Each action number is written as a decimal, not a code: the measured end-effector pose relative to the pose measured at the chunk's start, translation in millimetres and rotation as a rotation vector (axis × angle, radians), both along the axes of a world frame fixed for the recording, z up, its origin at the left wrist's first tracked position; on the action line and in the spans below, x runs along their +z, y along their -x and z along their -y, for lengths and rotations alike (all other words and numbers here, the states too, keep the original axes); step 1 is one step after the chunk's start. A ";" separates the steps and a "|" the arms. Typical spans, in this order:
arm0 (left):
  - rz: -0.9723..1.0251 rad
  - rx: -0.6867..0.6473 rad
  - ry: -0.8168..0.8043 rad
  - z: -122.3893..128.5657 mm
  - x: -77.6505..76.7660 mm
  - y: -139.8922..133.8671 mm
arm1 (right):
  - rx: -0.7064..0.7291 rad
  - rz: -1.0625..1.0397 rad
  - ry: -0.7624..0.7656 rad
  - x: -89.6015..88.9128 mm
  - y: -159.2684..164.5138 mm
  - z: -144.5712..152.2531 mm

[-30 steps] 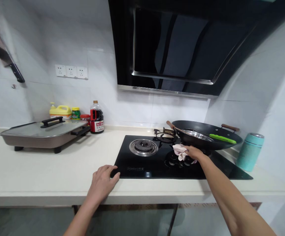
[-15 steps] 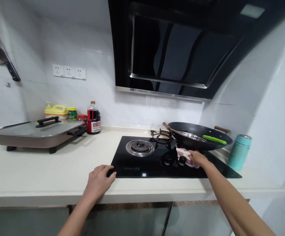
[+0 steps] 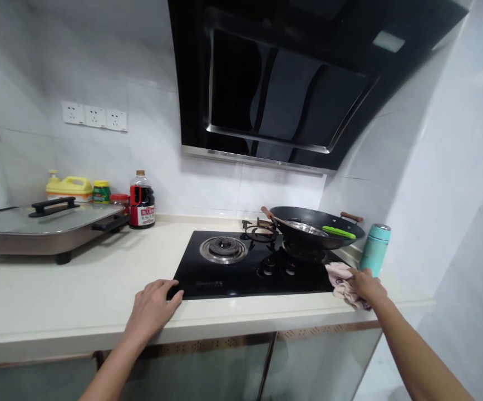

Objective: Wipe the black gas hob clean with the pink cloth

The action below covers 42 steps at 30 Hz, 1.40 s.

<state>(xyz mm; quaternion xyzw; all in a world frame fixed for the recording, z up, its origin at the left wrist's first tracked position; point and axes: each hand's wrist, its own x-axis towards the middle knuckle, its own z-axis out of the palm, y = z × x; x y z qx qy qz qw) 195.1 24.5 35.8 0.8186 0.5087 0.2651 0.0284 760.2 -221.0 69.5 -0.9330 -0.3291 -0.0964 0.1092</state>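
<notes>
My right hand (image 3: 366,287) is closed on a pale pinkish cloth (image 3: 345,284), pressed down at the right front corner of the black glass gas stove (image 3: 233,284). Just behind that hand stands a turquoise flask (image 3: 375,248). My left hand (image 3: 154,305) rests on the counter with thumb and fingers apart, its tips touching the stove's left front corner. A black wok (image 3: 300,239) with wooden handles sits over the right burner, holding a metal piece and a bright green utensil (image 3: 339,232). The left burner (image 3: 223,249) is bare, and two knobs (image 3: 290,269) show near the middle.
At left on the counter (image 3: 78,289) stands an electric pan (image 3: 78,228) with a glass lid. Behind it are a dark sauce bottle (image 3: 142,203), jars and a yellow jug (image 3: 72,186). A black range hood (image 3: 258,89) slopes out overhead. A wall closes the right side.
My right hand has slid the cloth from beside the knobs to the stove's right front corner, next to the flask. My left hand stays at the left corner. The view has turned rightward.
</notes>
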 end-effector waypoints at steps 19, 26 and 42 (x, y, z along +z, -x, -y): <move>0.016 0.020 -0.025 -5.4 -0.6 0.3 | 0.470 0.009 -0.313 -37.5 300.8 -96.6; -0.009 0.010 -0.041 -3.9 -1.0 2.1 | 0.724 -0.143 -0.476 -35.3 311.2 -99.7; -0.005 0.012 -0.021 10.4 3.2 -4.0 | 0.145 0.179 -0.337 -50.7 199.6 -34.2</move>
